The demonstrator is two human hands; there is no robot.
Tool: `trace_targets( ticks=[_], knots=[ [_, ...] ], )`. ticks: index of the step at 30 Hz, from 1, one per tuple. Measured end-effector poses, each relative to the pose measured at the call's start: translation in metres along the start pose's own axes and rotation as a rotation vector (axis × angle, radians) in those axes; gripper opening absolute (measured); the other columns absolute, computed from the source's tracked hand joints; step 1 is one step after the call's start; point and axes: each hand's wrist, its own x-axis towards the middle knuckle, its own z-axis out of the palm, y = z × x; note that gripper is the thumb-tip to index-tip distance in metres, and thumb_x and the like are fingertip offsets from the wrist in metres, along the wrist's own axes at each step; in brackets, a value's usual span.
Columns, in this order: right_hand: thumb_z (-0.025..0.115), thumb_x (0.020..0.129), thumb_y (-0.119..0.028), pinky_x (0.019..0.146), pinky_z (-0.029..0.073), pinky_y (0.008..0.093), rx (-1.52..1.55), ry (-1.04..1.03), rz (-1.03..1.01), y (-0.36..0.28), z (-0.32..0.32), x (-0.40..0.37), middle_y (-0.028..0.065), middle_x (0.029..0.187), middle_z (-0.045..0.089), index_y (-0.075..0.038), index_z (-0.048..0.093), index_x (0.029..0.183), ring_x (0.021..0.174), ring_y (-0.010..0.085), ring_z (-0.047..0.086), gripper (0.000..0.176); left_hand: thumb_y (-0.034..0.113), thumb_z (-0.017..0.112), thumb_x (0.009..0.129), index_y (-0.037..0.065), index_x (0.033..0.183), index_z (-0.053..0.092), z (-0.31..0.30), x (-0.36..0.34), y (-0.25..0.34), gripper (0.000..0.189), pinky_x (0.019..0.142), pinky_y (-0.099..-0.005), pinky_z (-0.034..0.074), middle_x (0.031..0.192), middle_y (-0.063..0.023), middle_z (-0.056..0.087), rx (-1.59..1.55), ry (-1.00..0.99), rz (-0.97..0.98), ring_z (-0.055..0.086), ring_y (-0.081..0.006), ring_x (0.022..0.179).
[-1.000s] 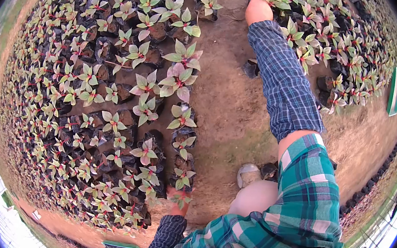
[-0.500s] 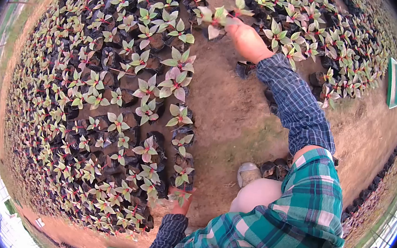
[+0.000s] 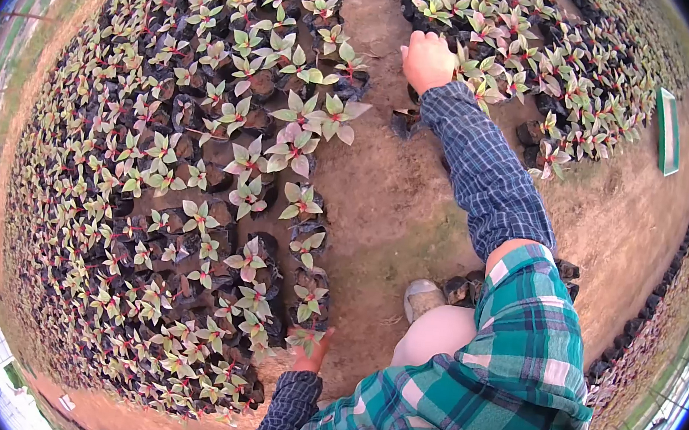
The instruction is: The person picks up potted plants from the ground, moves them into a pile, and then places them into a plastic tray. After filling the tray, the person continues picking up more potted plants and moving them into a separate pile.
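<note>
My right hand (image 3: 428, 60) is closed over the dirt path near the top, its fingers curled with no plant seen in them. Just below it lies a black bag (image 3: 406, 123). To its left, a seedling in a black bag (image 3: 350, 61) stands at the edge of the left bed, with a broad-leaved seedling (image 3: 339, 117) below. Low in the view, my left hand (image 3: 311, 352) is closed around a small seedling (image 3: 306, 339) at the bed's lower corner. That seedling's leaves partly cover the fingers, and its base is hidden.
Dense rows of bagged seedlings (image 3: 145, 194) fill the left side. Another block of seedlings (image 3: 545, 60) stands at upper right. Black bags (image 3: 458, 290) sit beside a shoe (image 3: 421, 299). A green-framed tray (image 3: 669, 132) lies at far right.
My right hand has come away from the seedling it was touching and moved slightly right and down; its fingers are now curled. My left hand stays by the same seedling. The view has shifted slightly.
</note>
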Motion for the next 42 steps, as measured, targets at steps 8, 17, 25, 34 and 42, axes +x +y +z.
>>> trace_targets(
  ticks=[8,17,25,34,42],
  knots=[
    [0.059,0.082,-0.016,0.073,0.055,0.0387,-0.065,-0.32,0.124,0.024,0.045,0.024,0.0133,0.09,0.072,-0.01,0.075,0.084,0.087,0.0274,0.07,0.017,0.06,0.067,0.076,-0.006,0.121,0.043,0.033,0.002,-0.037,0.084,0.088,-0.0452,0.042,0.113,-0.0252,0.053,-0.009,0.071,0.046,0.053,-0.0409,0.103],
    [0.066,0.075,-0.012,0.073,0.049,0.0438,0.353,0.026,-0.487,0.019,0.011,0.01,0.013,0.082,0.062,-0.005,0.059,0.086,0.083,0.0327,0.061,0.014,0.055,0.065,0.078,0.0,0.123,0.048,-0.019,-0.013,0.023,0.073,0.094,-0.0472,0.038,0.12,-0.0253,0.053,0.036,0.081,0.039,0.049,-0.0424,0.11],
    [0.061,0.076,-0.012,0.079,0.05,0.0368,0.222,-0.287,-0.636,0.03,-0.007,-0.069,0.007,0.09,0.059,-0.009,0.061,0.092,0.093,0.0274,0.058,0.017,0.066,0.062,0.076,-0.009,0.129,0.043,0.005,0.004,-0.001,0.094,0.099,-0.0478,0.035,0.125,-0.0283,0.052,0.222,0.124,0.048,0.048,-0.0453,0.115],
    [0.069,0.075,-0.017,0.082,0.049,0.0403,0.328,-0.313,-0.448,0.034,-0.004,-0.081,0.0088,0.094,0.06,-0.01,0.066,0.096,0.095,0.0291,0.058,0.022,0.042,0.074,0.07,0.007,0.126,0.054,-0.006,0.013,0.003,0.069,0.091,-0.0456,0.044,0.119,-0.019,0.06,0.168,0.153,0.224,0.057,-0.0378,0.107],
    [0.066,0.074,-0.011,0.078,0.05,0.041,0.281,-0.318,-0.529,0.028,-0.008,-0.082,0.0094,0.087,0.061,-0.01,0.065,0.089,0.09,0.0307,0.061,0.016,0.034,0.079,0.067,0.005,0.125,0.056,-0.006,0.01,0.007,0.069,0.091,-0.0448,0.047,0.118,-0.02,0.062,0.224,0.211,0.141,0.059,-0.0383,0.106]
  ],
)
